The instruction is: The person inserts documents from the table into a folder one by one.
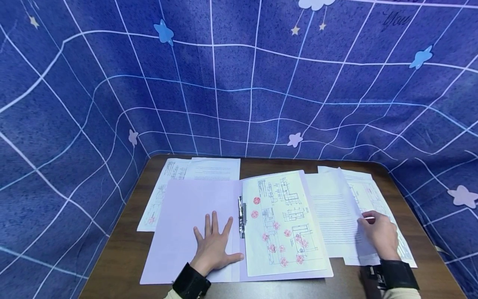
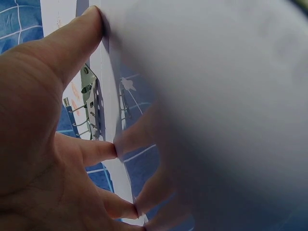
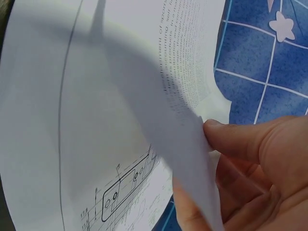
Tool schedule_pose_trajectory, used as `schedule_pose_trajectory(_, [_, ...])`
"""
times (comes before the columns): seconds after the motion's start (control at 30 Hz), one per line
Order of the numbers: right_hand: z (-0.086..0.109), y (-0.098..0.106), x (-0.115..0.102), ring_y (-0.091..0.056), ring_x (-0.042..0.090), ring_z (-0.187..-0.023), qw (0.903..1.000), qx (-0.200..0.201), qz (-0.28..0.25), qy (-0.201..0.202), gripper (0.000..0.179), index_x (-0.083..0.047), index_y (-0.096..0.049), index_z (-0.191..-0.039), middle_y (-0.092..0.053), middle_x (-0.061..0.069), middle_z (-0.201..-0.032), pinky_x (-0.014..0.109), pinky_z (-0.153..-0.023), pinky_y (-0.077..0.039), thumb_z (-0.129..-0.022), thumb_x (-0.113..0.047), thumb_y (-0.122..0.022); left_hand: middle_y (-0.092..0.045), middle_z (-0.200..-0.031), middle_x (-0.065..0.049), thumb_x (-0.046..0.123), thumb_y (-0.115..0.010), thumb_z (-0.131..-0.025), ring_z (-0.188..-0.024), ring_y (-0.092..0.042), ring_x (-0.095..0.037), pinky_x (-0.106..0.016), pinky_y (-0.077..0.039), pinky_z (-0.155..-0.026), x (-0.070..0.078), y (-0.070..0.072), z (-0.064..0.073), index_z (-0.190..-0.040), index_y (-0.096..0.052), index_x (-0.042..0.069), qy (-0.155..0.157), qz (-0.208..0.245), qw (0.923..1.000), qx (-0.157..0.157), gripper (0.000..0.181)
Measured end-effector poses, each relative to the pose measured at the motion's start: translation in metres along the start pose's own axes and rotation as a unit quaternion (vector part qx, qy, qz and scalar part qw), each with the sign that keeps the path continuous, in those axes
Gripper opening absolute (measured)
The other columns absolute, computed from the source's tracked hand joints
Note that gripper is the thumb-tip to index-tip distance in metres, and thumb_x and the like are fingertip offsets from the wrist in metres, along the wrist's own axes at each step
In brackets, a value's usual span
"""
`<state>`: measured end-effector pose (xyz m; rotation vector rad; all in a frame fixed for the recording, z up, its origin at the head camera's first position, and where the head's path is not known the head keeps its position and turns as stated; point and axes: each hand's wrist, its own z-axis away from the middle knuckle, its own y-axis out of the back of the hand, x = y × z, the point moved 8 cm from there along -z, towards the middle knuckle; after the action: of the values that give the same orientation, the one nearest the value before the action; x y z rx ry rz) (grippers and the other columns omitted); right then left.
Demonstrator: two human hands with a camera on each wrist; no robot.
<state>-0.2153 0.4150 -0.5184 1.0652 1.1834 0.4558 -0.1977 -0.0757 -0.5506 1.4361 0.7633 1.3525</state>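
Observation:
A pale purple folder (image 1: 194,207) lies spread on the table, a metal ring clip (image 1: 242,216) along its spine. My left hand (image 1: 213,249) rests with fingers spread on the folder's left cover, thumb reaching toward the clip. On the right side of the folder lies a technical drawing (image 1: 276,224) marked with several red stamps. My right hand (image 1: 381,232) pinches the right edge of a printed sheet (image 1: 332,211) between thumb and fingers. That edge is lifted and curved in the right wrist view, over a sheet with line drawings (image 3: 127,185).
More papers (image 1: 213,169) stick out from behind the folder's left cover, and others (image 1: 392,216) lie under the right hand. The brown wooden table (image 1: 119,257) meets a blue curtain (image 1: 231,95) with stars and grid lines at its back and sides.

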Motion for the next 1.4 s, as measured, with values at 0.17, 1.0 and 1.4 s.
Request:
schedule_pose_trajectory(0.17, [0.000,0.001,0.000,-0.065,0.050,-0.094,0.9998,0.017,0.000,0.009,0.025,0.003,-0.072,-0.109,-0.075,0.024,-0.097,0.039,-0.058,-0.040,-0.091,-0.015,-0.071,-0.015,-0.161,-0.040,0.068,-0.083,-0.069,-0.148,-0.008,-0.062,-0.089,-0.006,-0.101,-0.001,-0.001,0.000,-0.156,-0.045,0.011,0.002,0.002,1.0000,0.000,0.111])
schedule_pose_trajectory(1.0, [0.005,0.057,-0.007,-0.061,0.052,-0.103,0.9935,0.095,-0.037,0.049,0.024,0.007,-0.072,-0.109,-0.072,0.030,-0.101,0.059,-0.088,-0.032,-0.094,-0.013,-0.069,-0.012,-0.163,-0.038,0.072,-0.080,-0.070,-0.149,-0.005,-0.061,-0.088,-0.004,-0.102,-0.003,-0.004,-0.002,-0.158,-0.042,0.013,0.010,-0.002,0.9999,-0.013,0.113])
schedule_pose_trajectory(1.4, [0.012,0.100,-0.009,-0.039,-0.016,-0.067,0.9808,0.181,-0.067,0.029,0.026,0.003,-0.076,-0.111,-0.065,-0.023,-0.061,0.054,-0.085,-0.031,-0.092,-0.015,-0.071,-0.012,-0.163,-0.038,0.072,-0.081,-0.069,-0.149,-0.006,-0.060,-0.088,-0.005,-0.102,-0.002,-0.002,0.000,-0.158,-0.042,0.013,0.009,0.002,0.9999,-0.012,0.113])
